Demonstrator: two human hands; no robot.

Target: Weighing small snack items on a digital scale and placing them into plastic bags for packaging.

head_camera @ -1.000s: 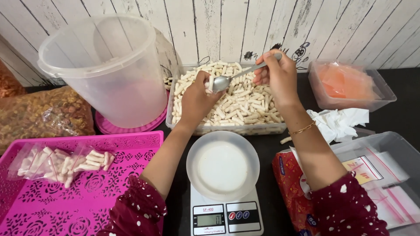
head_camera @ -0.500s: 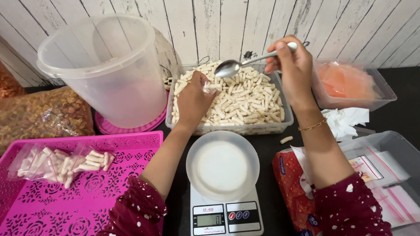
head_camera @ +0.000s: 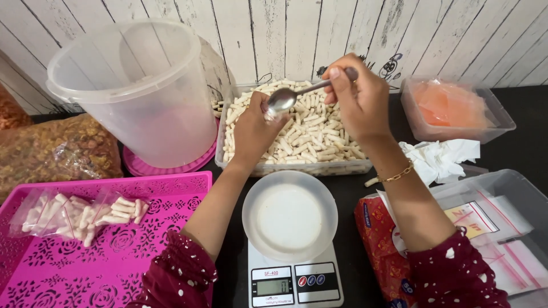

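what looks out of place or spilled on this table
One pale snack stick lies alone on the dark table, just outside the clear tray of sticks, beside the right wrist. It looks dropped. A crumpled white tissue lies loose nearby. The bowl on the scale sits level.

Bowl (head_camera: 289,215) on scale (head_camera: 294,279), before tray (head_camera: 240,165)

Whitewashed plank wall (head_camera: 285,34) at the back, paint worn and scuffed, small black doodle near its base. Below the wall, dark tabletop (head_camera: 354,194), evenly lit.
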